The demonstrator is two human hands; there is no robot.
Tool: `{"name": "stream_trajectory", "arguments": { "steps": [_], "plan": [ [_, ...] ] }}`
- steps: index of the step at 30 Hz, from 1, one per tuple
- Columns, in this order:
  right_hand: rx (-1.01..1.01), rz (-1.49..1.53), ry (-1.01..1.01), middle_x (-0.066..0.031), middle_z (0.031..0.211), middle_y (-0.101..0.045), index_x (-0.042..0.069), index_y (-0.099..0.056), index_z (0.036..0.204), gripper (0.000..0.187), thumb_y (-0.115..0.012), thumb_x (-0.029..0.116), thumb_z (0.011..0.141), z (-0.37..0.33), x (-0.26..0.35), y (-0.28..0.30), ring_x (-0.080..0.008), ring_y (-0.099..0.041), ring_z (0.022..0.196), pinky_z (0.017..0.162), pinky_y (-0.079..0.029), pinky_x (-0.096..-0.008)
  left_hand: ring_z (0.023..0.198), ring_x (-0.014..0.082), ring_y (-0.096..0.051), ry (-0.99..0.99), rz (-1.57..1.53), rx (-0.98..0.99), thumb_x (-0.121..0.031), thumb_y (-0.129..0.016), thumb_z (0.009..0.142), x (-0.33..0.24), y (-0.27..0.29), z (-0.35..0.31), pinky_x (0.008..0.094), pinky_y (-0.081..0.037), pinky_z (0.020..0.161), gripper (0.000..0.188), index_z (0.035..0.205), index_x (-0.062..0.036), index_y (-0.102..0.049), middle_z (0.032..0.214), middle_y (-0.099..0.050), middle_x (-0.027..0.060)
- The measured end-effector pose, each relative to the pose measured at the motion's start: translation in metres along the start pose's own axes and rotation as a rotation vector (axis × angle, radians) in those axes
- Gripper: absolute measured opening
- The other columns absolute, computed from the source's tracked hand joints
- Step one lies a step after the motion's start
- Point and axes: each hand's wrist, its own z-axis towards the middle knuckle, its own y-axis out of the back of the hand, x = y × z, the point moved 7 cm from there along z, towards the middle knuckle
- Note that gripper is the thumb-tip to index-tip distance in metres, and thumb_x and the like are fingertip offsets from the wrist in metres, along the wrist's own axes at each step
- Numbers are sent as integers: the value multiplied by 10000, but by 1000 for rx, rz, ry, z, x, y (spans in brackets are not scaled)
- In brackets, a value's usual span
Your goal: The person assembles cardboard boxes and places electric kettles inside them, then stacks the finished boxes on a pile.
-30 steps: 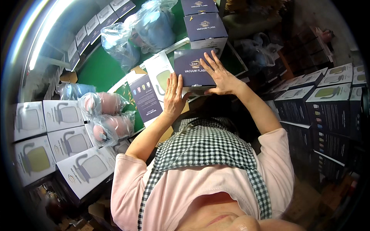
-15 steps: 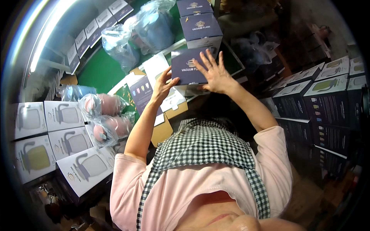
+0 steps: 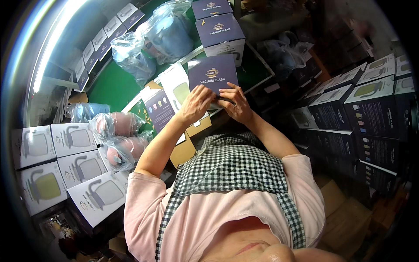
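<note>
A carton [image 3: 212, 72] with a dark purple-blue lid stands in front of me on the near side of the green-topped table. My left hand [image 3: 196, 104] has its fingers bent together at the lid's near edge, left of the middle. Against the right part of that same edge, my right hand [image 3: 235, 105] has curled fingers, the thumb side toward the left hand. Both hands cover the carton's front, so what the fingertips pinch there is hidden. Left of it lies an unfolded carton [image 3: 162, 109] with white, purple and brown cardboard flaps.
Beyond are two similar cartons [image 3: 220, 29] and blue jugs in clear plastic bags [image 3: 172, 35] on the green table [image 3: 109, 76]. Pink bagged jugs [image 3: 124, 148] and white-faced cartons [image 3: 80, 166] sit at left. Stacked dark cartons [image 3: 371, 113] rise at right.
My hands have come off the carton's sides and top and drawn together at its near edge, fingers curling. The carton shifted slightly left in view.
</note>
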Motion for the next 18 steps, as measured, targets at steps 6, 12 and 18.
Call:
{"name": "stream_trajectory", "arguments": {
  "steps": [6, 12, 18],
  "plan": [
    [39, -167, -2, -104, 1134, -567, 60, -678, 1105, 283, -696, 124, 830, 9, 5, -3, -257, -574, 1123, 1020, -427, -484, 1138, 410, -499, 586, 80, -286, -229, -651, 906, 50, 11, 1, 470, -389, 965, 522, 1301, 47, -452, 1199, -536, 258],
    [65, -183, 4, -58, 1129, -614, 28, -685, 1089, 337, -772, 135, 782, 13, 3, -8, -221, -600, 1095, 988, -465, -429, 1294, 432, -442, 926, -479, -209, -389, -643, 920, 106, -45, -32, 434, -361, 1070, 837, 1425, 148, -249, 1361, -437, 359],
    [73, -144, 66, -41, 1077, -641, 34, -696, 1041, 297, -780, 132, 773, 14, 6, -12, -207, -614, 1069, 981, -468, -423, 1196, 391, -543, 958, -586, -262, -416, -678, 893, 104, -37, -33, 400, -435, 1006, 858, 1438, 106, -269, 1304, -503, 333]
  ]
}}
